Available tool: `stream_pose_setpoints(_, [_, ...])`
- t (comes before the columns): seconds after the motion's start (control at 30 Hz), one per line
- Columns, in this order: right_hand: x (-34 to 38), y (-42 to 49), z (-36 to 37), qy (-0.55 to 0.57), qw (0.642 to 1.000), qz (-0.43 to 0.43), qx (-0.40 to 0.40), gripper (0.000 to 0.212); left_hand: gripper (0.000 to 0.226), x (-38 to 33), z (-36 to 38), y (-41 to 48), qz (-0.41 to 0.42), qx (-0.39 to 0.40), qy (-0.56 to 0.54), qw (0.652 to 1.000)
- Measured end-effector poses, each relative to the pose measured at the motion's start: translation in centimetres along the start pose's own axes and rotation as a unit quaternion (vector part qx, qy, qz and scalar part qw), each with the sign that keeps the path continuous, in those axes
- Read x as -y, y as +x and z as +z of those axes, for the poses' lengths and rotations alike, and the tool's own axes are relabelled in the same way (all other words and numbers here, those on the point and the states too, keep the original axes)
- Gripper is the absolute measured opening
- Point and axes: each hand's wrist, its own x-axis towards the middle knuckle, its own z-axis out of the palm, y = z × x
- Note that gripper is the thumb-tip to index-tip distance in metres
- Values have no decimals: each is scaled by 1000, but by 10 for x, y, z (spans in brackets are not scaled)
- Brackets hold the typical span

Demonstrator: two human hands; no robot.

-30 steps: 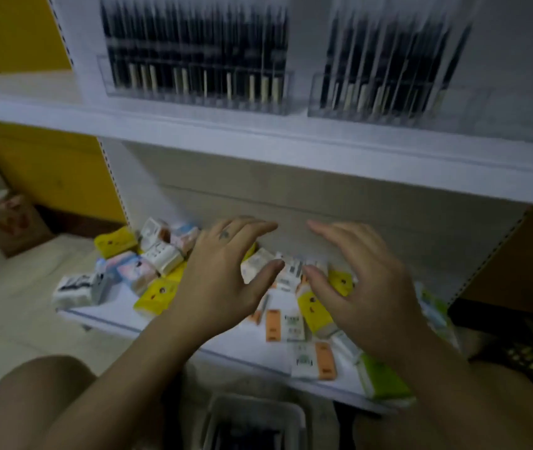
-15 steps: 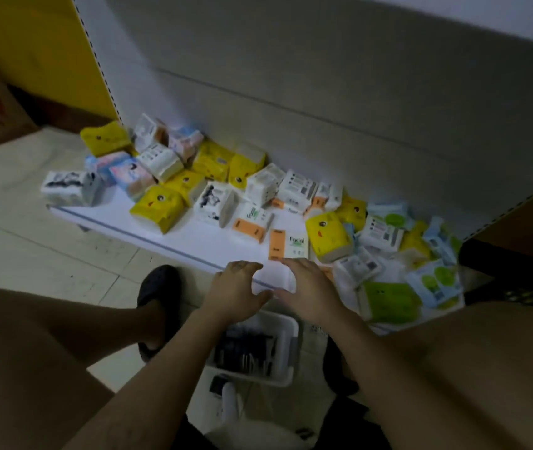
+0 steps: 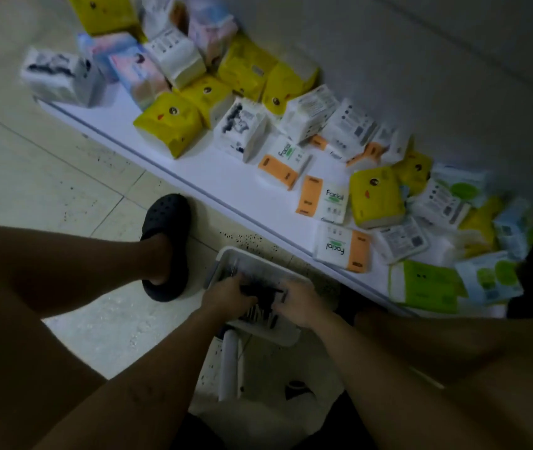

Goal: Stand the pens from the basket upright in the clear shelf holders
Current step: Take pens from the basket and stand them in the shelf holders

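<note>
Both hands have dropped from the low shelf (image 3: 223, 180) edge into the white basket (image 3: 226, 256) on the floor, left hand (image 3: 227, 295) and right hand (image 3: 299, 303) buried among the dark pens (image 3: 263, 292) there, each grip too blurred to tell if it holds any, so gathering likely begins

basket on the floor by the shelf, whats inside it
Dark pens lie in the white basket. The left hand and right hand reach in over the pile's middle, hiding how many there are and whether either grips any.
</note>
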Motion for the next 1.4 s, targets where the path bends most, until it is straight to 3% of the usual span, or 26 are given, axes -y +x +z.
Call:
stream_pose_setpoints(0.1, [-3,23,16,14,997,40,59,34,31,7,-1,4,-27,2,-52,998])
stream_pose_setpoints(0.3, [-7,70,50,-13,994,41,104,9,13,21,-6,11,-101,-15,-154,983])
stream_pose_setpoints(0.53, [-6,107,80,-154,977,15,150,48,14,39,6,10,-145,0,-188,971])
stream_pose_setpoints(0.67, [-4,115,86,-224,957,8,185,55,8,48,11,12,-157,2,-196,968])
stream_pose_setpoints(0.77, [-7,118,82,-259,952,47,157,55,10,48,8,15,-145,-12,-207,967])
stream_pose_setpoints(0.83, [-3,119,79,-234,960,65,141,21,12,45,5,16,-139,-15,-214,967])
stream_pose_setpoints(1.0, [4,110,66,-130,984,70,102,35,14,45,9,20,-135,-10,-238,962])
stream_pose_setpoints(1.17, [28,93,53,-19,999,35,19,19,26,56,13,16,-161,-18,-299,940])
stream_pose_setpoints(1.3, [44,78,48,30,1000,2,10,15,42,50,2,19,-127,-49,-372,918])
stream_pose_setpoints(1.4, [51,64,44,34,999,-16,22,18,28,38,-6,25,-118,-75,-389,911])
